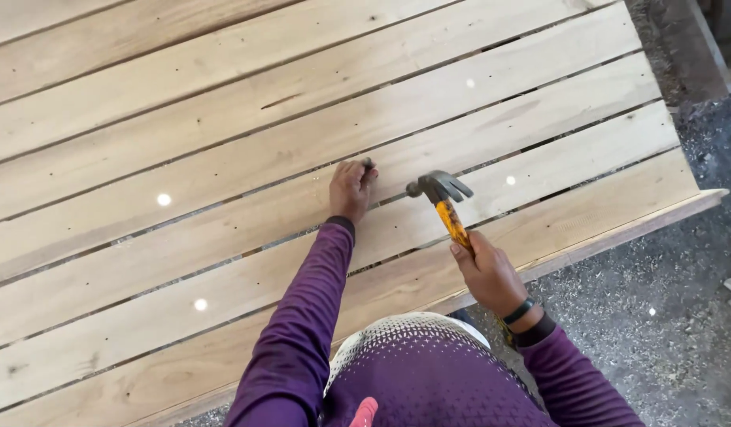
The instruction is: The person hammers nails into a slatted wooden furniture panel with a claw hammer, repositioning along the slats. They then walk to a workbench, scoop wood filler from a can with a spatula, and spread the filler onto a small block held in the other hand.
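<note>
Hammer raised over a nail on a slatted plank deck.

The right hand point(489, 273) is wrapped tight around the orange handle of a claw hammer point(442, 198), whose dark head hangs just right of the nail point(368, 164). The left hand point(351, 190) rests on the pale wooden planks point(223, 158), fingertips pinching the nail, which sits on the plank. Gravelly ground point(666, 300) lies right of the planks.
</note>
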